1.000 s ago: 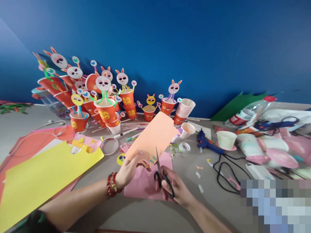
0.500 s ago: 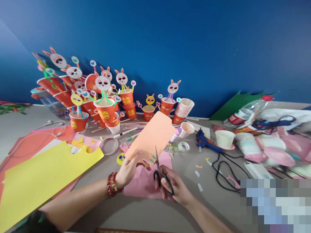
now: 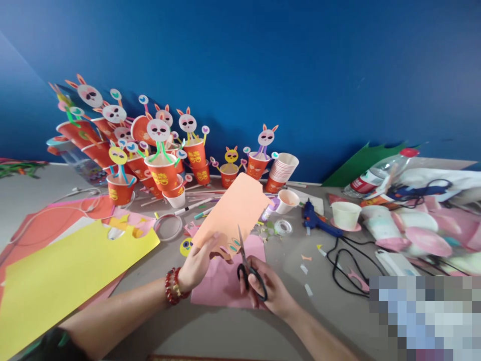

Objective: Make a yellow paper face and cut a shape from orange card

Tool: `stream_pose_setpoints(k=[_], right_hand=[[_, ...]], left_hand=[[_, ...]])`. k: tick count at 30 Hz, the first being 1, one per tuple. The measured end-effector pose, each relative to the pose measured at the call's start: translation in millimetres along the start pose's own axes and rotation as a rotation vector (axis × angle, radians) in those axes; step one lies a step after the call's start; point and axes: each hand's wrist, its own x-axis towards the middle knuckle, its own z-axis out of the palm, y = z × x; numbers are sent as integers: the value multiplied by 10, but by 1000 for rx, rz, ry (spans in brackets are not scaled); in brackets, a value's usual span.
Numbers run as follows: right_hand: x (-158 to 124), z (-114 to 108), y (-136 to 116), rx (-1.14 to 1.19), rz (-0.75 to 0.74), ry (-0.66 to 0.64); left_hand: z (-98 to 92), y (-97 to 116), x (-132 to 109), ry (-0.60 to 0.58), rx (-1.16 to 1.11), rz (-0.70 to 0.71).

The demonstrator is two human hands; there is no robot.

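Observation:
My left hand [image 3: 203, 263], with red bead bracelets at the wrist, grips the lower left edge of a sheet of orange paper [image 3: 235, 208]. Small teal ear shapes [image 3: 234, 244] are drawn near its lower edge. In my right hand [image 3: 265, 286] is a pair of black-handled scissors [image 3: 247, 265], fingers in the loops. The blades point up and lie against the paper's lower right edge, beside the drawn shapes. Beneath both hands a pink sheet [image 3: 214, 291] lies on the table.
Red paper cups with rabbit figures [image 3: 161, 173] crowd the back left. A cup stack [image 3: 281, 170] stands behind the paper. To the right lie a blue glue gun [image 3: 319, 223], a plastic bottle [image 3: 383, 173] and tape [image 3: 283, 227]. Yellow paper [image 3: 75, 271] covers the left.
The view has shifted very slightly. Both hands keep their hold, and the paper and scissors stay in nearly the same place.

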Motion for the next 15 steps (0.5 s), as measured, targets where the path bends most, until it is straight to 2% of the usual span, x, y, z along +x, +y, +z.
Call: stream_pose_setpoints(k=[8, 15], right_hand=[[-8, 24, 23, 38, -1, 14], [-1, 5, 13, -1, 1, 22]], left_hand=[[-5, -14, 14, 18, -15, -3], [4, -2, 17, 19, 80, -5]])
